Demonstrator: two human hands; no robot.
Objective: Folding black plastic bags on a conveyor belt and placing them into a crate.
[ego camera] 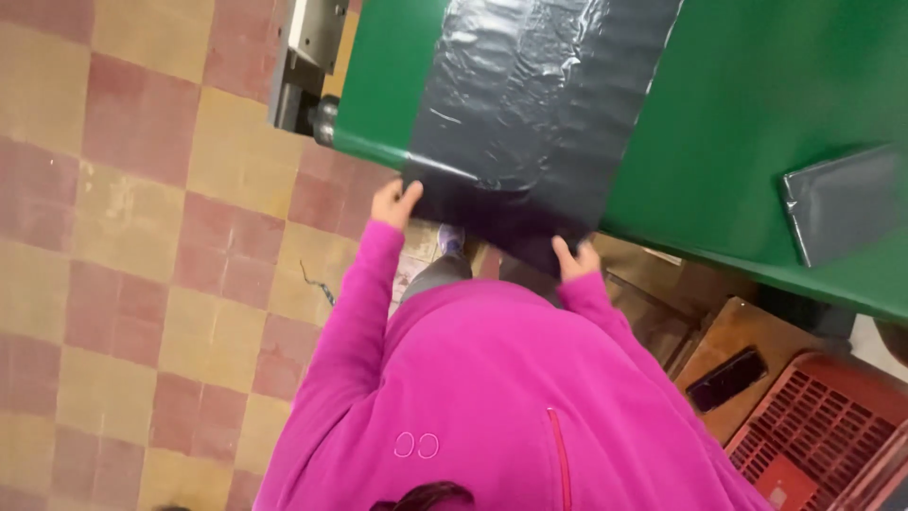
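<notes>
Both hands pinch the near edge of the black plastic sheet (pixel 530 104), left hand (pixel 393 203), right hand (pixel 574 260); uneven pulling could skew it off the green desk (pixel 757 114).

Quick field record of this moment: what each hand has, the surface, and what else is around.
left hand: grips one corner of the black plastic bag
right hand: grips the other near corner
black plastic bag: flat on the green table, near edge overhanging
second dark bag: folded, on the table to the right
floor: red and yellow tiles
red crate: lower right
dark phone: on a wooden surface by the crate
</notes>
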